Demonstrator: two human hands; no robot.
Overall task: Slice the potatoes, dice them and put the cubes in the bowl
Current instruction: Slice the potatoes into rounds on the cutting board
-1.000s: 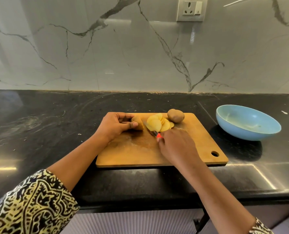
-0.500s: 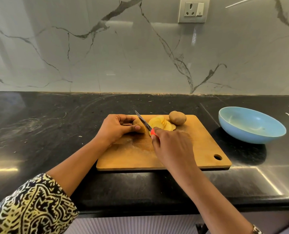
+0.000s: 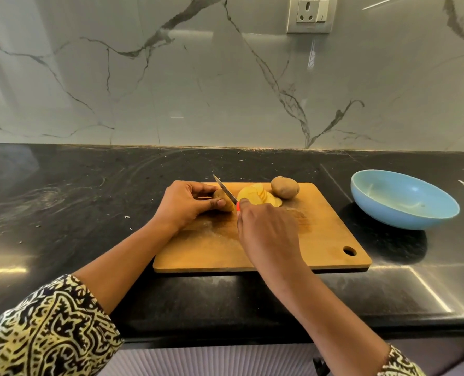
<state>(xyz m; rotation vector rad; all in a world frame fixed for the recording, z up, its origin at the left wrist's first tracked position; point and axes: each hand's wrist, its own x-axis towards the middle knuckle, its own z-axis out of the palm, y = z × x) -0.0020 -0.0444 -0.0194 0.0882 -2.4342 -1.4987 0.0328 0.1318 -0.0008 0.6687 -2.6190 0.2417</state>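
One wide-angle view from my head, facing forward and down at the worktop (image 3: pixel 62 213) close below, wall (image 3: pixel 171 90) behind.

The person wears a garment with a bold print. The left sleeve (image 3: pixel 43 329) is covered in dense black swirls, zigzags and leaf-like shapes over cream and pale yellow-green, and it hangs loose, its hem giving way to a bare forearm. Only a corner of the right sleeve (image 3: pixel 399 362) shows at the bottom edge, carrying the same print. The left hand (image 3: pixel 184 204) and right hand (image 3: pixel 268 229) are bare.
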